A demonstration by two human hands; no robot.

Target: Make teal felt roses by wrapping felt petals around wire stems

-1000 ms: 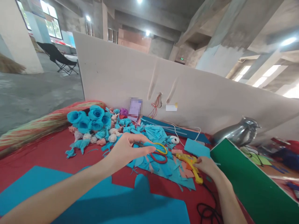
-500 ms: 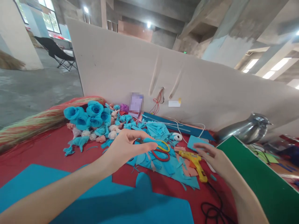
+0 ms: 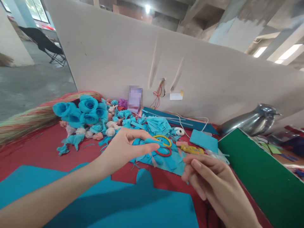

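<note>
Pinching a small blue paper piece [image 3: 150, 141] between thumb and index finger, the left hand [image 3: 127, 142] hangs above the middle of the worktop [image 3: 92, 158]; so light a grip presumably spares the thin paper from creasing. The right hand [image 3: 213, 177], nearer the worktop's right side, curls its fingers loosely; whether they meet on anything cannot be told. Beyond it lies a yellow glue gun [image 3: 192, 149], partly hidden, probably kept there for easy reach. Scissors [image 3: 164, 155] rest among blue scraps [image 3: 158, 125]. Blue flowers [image 3: 88, 104] cluster toward the far left corner, likely out of the way; a large blue sheet [image 3: 133, 209] lies along the near edge.
</note>
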